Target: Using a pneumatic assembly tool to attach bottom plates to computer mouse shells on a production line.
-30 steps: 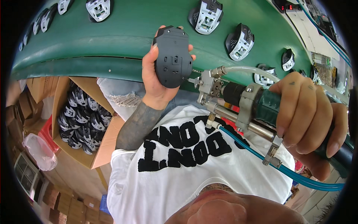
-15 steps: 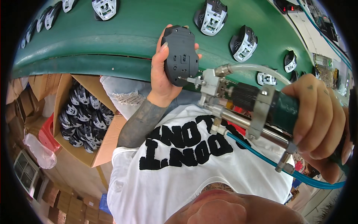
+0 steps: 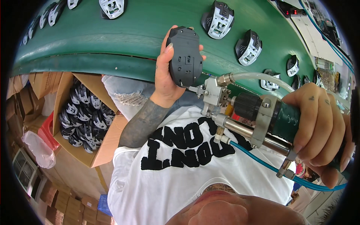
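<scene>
A mouse (image 3: 184, 58) is sitting in the left hand (image 3: 165, 80), near the edge of the counter (image 3: 157, 22), while further mice (image 3: 219, 20) are lying beyond on the counter. Rightward, the right hand (image 3: 318, 122) is holding a tool (image 3: 263, 120) that is pointing toward the mouse's near end. Leftward, an open box (image 3: 111, 140) is holding piled mice (image 3: 87, 122).

Bright light leaves faint sheen on the green surface (image 3: 157, 15); edges bend.

One held mouse (image 3: 183, 56), one power tool (image 3: 247, 107), perhaps twelve mice (image 3: 218, 23) on belt (image 3: 157, 26)
</scene>
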Action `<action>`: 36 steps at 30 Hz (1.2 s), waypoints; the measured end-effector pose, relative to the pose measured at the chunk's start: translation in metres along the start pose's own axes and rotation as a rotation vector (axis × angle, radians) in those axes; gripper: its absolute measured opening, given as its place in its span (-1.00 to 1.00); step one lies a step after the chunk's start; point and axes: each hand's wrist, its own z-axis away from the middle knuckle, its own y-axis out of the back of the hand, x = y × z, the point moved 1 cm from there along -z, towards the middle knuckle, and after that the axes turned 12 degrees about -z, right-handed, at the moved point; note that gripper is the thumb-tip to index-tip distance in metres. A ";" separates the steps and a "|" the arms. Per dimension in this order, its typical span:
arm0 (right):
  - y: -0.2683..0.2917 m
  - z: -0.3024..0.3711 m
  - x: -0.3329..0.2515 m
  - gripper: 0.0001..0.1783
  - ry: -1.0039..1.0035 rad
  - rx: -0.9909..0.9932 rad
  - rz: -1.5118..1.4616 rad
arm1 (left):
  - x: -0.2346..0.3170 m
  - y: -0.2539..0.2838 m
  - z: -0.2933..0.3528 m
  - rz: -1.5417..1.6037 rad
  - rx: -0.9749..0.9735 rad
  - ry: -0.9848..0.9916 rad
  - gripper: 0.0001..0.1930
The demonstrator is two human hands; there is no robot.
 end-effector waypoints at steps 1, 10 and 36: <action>-0.004 0.003 0.001 -0.57 -0.005 -0.002 -0.018 | 0.001 0.003 0.002 -0.013 0.018 -0.006 -0.34; 0.005 -0.006 0.023 -0.56 -0.054 0.013 0.033 | -0.002 0.004 0.005 -0.003 0.001 -0.008 -0.32; 0.037 0.013 -0.042 -0.89 -0.032 0.010 0.151 | 0.035 -0.001 -0.022 -2.096 0.017 -0.665 -0.37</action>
